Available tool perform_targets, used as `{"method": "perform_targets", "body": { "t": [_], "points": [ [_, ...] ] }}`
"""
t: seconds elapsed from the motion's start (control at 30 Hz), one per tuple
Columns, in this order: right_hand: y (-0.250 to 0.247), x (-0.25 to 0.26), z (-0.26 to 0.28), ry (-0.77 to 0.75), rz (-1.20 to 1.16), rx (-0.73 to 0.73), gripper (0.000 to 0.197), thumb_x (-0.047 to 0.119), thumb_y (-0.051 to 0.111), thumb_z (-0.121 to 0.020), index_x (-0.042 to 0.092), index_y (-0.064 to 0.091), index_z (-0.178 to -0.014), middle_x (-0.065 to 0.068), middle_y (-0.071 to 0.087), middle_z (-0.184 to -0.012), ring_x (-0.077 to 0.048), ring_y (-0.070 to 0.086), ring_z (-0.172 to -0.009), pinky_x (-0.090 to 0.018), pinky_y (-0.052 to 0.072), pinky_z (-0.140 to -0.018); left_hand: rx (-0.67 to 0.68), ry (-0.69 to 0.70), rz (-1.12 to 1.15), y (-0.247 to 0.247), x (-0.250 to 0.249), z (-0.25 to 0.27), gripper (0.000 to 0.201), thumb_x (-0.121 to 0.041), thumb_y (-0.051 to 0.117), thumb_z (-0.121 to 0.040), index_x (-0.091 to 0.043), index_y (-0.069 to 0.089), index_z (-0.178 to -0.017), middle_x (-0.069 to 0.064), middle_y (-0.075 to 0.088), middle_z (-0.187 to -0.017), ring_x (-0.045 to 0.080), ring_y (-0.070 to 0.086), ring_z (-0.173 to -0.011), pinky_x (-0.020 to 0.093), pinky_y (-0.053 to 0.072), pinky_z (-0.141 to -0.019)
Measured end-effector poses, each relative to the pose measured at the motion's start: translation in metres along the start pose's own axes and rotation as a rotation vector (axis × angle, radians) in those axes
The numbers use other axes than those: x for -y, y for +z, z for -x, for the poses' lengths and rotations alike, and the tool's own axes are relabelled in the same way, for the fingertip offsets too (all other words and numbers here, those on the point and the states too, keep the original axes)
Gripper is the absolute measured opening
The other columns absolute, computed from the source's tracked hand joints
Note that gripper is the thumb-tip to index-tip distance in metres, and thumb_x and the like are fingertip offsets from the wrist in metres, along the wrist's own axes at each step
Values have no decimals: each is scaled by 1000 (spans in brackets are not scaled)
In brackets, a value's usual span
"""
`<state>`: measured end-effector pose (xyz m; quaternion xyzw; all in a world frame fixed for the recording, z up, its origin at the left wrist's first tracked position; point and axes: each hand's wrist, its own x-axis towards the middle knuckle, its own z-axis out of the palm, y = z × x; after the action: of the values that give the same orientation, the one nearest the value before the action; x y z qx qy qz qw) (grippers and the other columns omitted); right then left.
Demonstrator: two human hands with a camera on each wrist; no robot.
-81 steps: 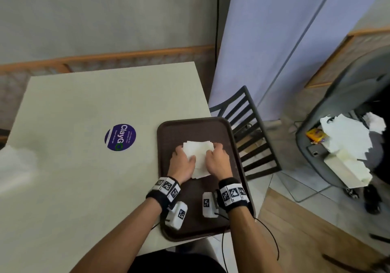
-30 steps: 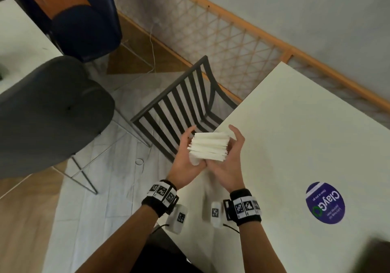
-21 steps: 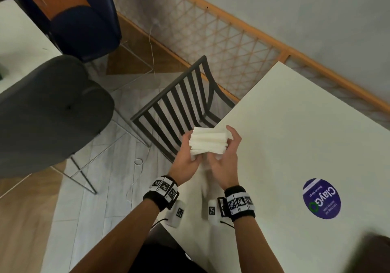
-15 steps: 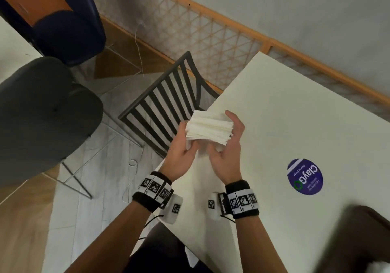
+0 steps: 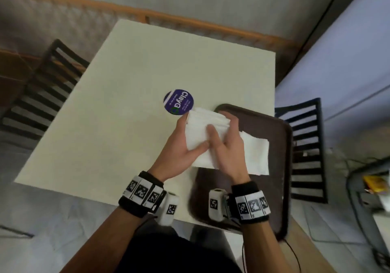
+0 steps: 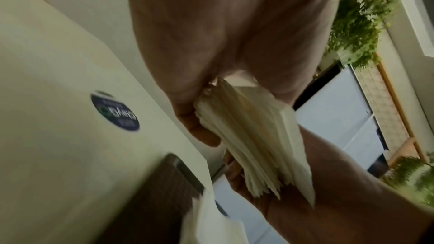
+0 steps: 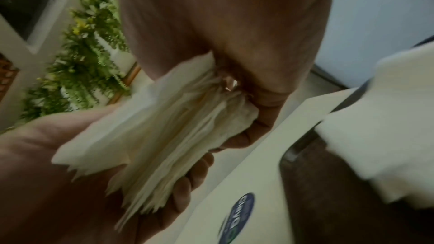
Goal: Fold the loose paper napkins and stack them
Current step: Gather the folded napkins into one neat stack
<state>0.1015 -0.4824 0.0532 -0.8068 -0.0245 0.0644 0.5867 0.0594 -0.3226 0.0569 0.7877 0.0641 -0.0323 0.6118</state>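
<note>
I grip the stack of folded napkins between my left hand and right hand, above the worktop beside the tray. One napkin lies there; squaring, then setting down, comes next.

Cream table; lying on it, round purple sticker just beyond the left hand, brown tray under the right hand.

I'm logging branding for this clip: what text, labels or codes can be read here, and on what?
"ClayG", white letters on the round purple sticker on the cream square table.
Smaller lines on that sticker: too small to read.
Black-and-white square code markers on the black wristbands: patterns only, no words.
</note>
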Motion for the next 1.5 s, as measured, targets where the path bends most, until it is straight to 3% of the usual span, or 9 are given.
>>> {"method": "perform_targets", "body": {
  "t": [0.2, 0.5, 0.67, 0.8, 0.97, 1.1, 1.2, 1.3, 1.5],
  "points": [
    [-103, -44, 8, 199, 143, -38, 33, 45, 56, -112, 29, 53, -141, 11, 69, -116, -10, 68, -105, -36, 57, -93, 232, -44, -208, 97, -17, -1, 165, -47, 107, -53, -38, -10, -169, -7, 21, -170, 3, 27, -155, 29, 29, -127],
    [-146, -69, -32, 397, 536, 163, 77, 75, 43, -104, 27, 32, -162, -21, 41, -159, -45, 57, -136, -55, 46, -115, 360, -156, -689, 143, -15, -57, 152, -41, 103, -61, -28, -2, -170, -1, 5, -169, 34, 32, -154, 46, 38, -124],
    [-174, -61, -38, 114, 847, 356, 136, 80, 84, -68, 29, 12, -172, -4, 16, -175, -38, 25, -161, -61, 30, -127, 428, -2, -975, 151, -19, -72, 165, -64, 101, -49, -21, -3, -170, -2, -6, -176, 33, 2, -164, 62, 30, -125],
    [-157, -67, -48, 57, 1023, 604, 175, 62, 103, -44, 24, -10, -173, -3, 11, -179, -33, 10, -167, -64, 23, -131, 546, 7, -1089, 158, -31, -93, 158, -70, 98, -42, -11, 17, -164, 6, 27, -163, 30, 23, -155, 55, 41, -121],
    [-161, -67, -57, 93, 931, 503, 142, 49, 102, -60, 21, 16, -170, -5, 45, -160, -34, 54, -143, -56, 51, -113, 549, 29, -1114, 156, -35, -102, 123, -65, 97, -52, -15, 40, -148, 2, 42, -141, 26, 42, -136, 51, 53, -98],
    [-179, -74, -55, 269, 679, 516, 155, 65, 101, -55, 25, 8, -173, -9, 28, -173, -34, 38, -156, -54, 40, -126, 554, -57, -972, 143, -28, -99, 162, -73, 99, -45, -25, 6, -169, 4, 20, -170, 32, 19, -160, 61, 36, -124],
    [-189, -75, -48, 430, 487, 307, 137, 100, 62, -72, 22, 14, -173, -18, 36, -173, -37, 49, -151, -55, 41, -124, 537, -103, -898, 129, -24, -89, 174, -73, 100, -41, -36, -14, -168, -1, 2, -177, 34, 4, -164, 60, 25, -130],
    [-171, -76, -42, 683, 457, 151, 113, 92, 26, -96, 5, 33, -167, -27, 49, -162, -43, 56, -142, -53, 45, -118, 575, -98, -934, 137, -18, -84, 175, -61, 104, -43, -38, -19, -166, -3, -2, -174, 37, 4, -162, 62, 28, -127],
    [-134, -76, -31, 738, 332, 128, 92, 73, 32, -108, -4, 48, -156, -31, 53, -157, -45, 52, -144, -47, 42, -118, 556, -9, -1049, 167, -12, -84, 156, -25, 106, -57, -31, -4, -168, 8, 21, -162, 40, 39, -144, 60, 56, -102]
  ]
}}
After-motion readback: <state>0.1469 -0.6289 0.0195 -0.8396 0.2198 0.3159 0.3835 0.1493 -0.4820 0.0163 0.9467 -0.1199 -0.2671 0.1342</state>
